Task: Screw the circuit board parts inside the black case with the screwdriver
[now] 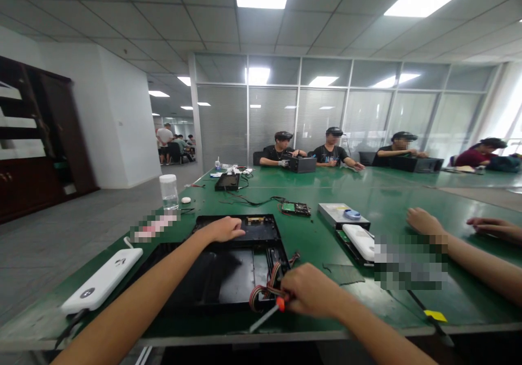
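A black metal computer case [220, 278] lies open on the green table in front of me, with a smaller black section [261, 232] along its far side. My left hand [223, 229] rests at that far section, its fingers curled; what they hold, if anything, is hidden. Near the case's right corner, my right hand [312, 291] is closed around a screwdriver [265, 318] with an orange-red end. Its metal shaft points left and down, toward the table edge. Beside the right fingers, a bundle of multicoloured wires [261, 293] loops over the case rim.
Left lies a white power bank [104, 280], behind it a clear jar [168, 192]. A hard drive [296, 208], a silver drive box [342, 215] and another white power bank [359, 241] stand beyond. A neighbour's hands [426, 223] rest at right. Several people sit across the table.
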`<state>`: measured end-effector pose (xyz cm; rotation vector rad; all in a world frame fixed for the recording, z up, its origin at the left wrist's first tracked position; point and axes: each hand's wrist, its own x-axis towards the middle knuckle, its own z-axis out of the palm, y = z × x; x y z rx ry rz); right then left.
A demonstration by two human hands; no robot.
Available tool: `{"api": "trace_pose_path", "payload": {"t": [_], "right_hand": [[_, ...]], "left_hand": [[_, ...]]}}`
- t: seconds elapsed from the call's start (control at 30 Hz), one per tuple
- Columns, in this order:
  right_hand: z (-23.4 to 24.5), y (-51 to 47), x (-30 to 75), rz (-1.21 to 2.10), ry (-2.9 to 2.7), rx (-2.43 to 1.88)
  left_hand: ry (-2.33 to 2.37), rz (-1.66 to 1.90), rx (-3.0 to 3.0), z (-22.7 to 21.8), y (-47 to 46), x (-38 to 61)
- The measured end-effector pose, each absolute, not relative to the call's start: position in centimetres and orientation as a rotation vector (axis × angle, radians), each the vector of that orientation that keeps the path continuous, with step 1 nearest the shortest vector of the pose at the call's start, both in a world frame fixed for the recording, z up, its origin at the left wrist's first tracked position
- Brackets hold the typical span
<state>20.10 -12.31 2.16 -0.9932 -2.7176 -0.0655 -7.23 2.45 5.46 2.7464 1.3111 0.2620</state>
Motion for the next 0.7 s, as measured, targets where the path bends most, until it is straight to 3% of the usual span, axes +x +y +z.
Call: {"api": "trace_pose_path", "payload": {"t": [0.13,0.3,0.43,0.7], "right_hand": [[0.4,-17.3,21.2,-0.28,-2.678,-1.158],[-0.8,-18.5,22.8,-0.246,-2.598,-1.249],[-1.0,-16.6,22.8,-0.171,-2.552,-1.348],[0.3,-5.7,20.5,-0.064,-2.514,-1.422]], "left_hand": [[1.293,-0.005,2.747,3.9,4.1,-6.8],[1.192,-0.246,2.931,2.9,4.6,-4.6],[1.04,-0.082,3.204,5.6,3.6,-3.9],[0.876,0.058,3.166,12.6,-5.5,-5.1]]}}
